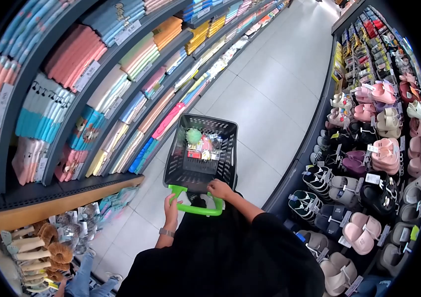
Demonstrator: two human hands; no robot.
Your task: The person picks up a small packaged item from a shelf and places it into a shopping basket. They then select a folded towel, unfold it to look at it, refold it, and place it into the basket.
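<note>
In front of my body is a dark grey plastic shopping basket (171, 171) with perforated walls and a bright green handle (198, 211). My left hand (171, 213) is closed round the left side of the green handle; a watch band circles that wrist. With fingers curled, my right hand (221, 189) grips the near rim of the basket close to the handle's right side. At the far end inside the basket lie a pale green fluffy ball (193, 135) and several small packaged items (205, 149), whose kinds I cannot make out.
Curved shelves of folded towels (77, 54) line the left. Racks of slippers and sandals (364, 232) stand on the right. Tiled floor (280, 74) runs between them. At lower left are brown-headed brushes (54, 247) and another person's jeans-clad legs (89, 279).
</note>
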